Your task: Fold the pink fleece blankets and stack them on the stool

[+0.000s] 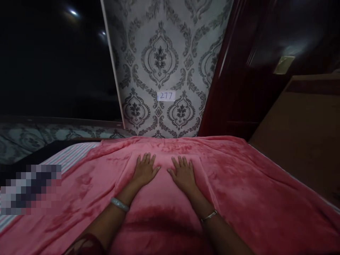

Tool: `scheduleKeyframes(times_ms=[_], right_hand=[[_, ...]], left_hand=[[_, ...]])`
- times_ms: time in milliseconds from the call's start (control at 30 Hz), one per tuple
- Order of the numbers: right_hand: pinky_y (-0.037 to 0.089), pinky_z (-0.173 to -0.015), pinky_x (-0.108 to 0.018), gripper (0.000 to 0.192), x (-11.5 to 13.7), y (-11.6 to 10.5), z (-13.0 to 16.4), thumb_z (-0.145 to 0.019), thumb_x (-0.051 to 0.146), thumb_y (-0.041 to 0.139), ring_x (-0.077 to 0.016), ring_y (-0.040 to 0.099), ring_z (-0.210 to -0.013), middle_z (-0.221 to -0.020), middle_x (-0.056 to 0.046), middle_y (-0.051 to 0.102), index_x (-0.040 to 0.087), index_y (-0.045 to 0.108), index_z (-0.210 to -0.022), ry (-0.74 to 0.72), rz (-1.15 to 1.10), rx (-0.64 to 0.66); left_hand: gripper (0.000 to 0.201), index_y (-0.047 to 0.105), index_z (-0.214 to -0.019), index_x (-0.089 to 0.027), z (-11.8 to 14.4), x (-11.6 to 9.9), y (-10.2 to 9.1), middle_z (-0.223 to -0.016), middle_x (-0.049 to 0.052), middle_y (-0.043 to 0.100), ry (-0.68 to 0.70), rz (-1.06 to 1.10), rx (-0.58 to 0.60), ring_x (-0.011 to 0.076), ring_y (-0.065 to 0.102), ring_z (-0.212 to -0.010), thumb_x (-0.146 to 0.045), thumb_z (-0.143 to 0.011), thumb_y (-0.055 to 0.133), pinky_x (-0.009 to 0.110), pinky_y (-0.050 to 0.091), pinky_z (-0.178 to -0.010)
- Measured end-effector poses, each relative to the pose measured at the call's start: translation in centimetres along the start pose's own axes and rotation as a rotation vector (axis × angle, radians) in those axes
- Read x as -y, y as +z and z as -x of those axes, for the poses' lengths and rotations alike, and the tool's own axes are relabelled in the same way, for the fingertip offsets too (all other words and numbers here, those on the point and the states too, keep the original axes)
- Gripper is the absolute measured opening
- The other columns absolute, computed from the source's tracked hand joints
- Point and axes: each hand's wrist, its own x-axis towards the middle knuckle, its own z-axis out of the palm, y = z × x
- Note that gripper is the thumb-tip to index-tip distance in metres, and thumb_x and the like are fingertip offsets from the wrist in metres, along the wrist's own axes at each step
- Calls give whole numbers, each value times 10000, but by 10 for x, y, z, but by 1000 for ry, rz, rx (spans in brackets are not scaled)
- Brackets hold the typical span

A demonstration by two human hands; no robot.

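Resting palm-down with fingers spread, the left hand (145,170) and right hand (183,175) lie flat on the pink plush blanket (239,198), which partly covers a striped sheet (70,156); light, even outward strokes should suit its pile, without dragging fresh creases.

Single head-worn view: looks forward and down, from just above pink fabric (165,187), toward patterned wall (160,63).

Dim, glare on TV (55,67), btm-L pixelated
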Motion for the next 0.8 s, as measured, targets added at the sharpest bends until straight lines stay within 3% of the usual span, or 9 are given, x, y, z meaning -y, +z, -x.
scheduleKeyframes(times_ms=[367, 533, 700, 800], right_hand=[[109, -1186, -548, 613, 1, 2, -1, -996, 547, 385, -339, 282, -1474, -1590, -133, 358, 243, 399, -1528, 1, 17, -3], [122, -1188, -548, 597, 0, -13, 0, -1006, 515, 380, -321, 252, -1488, -1604, -127, 330, 247, 372, -1539, -2, 29, 40], [115, -1171, -619, 603, -33, -29, 11, -1007, 527, 352, -315, 155, -1517, -1639, -119, 245, 254, 352, -1545, 100, 65, 114], [251, -1139, -602, 616, -57, -22, 22, -1009, 538, 313, -336, 120, -1520, -1669, -64, 152, 284, 285, -1570, 178, 0, 108]], left_hand=[[654, 386, -1524, -149, -2, 1, 5, -1580, 174, 354, -7, 28, -48, 321, 264, -1494, -524, -990, 338, 570, 177, -1207], [665, 355, -1537, -153, 0, 2, -11, -1586, 168, 351, 2, 19, 4, 298, 261, -1498, -530, -990, 323, 543, 180, -1210], [671, 383, -1524, -170, 12, 29, -28, -1611, 172, 296, -65, -14, 47, 357, 210, -1506, -544, -967, 367, 663, 108, -1177], [689, 293, -1565, -222, 23, 48, -23, -1663, 109, 151, -166, 56, 102, 384, 154, -1513, -567, -970, 321, 661, 258, -1133]])
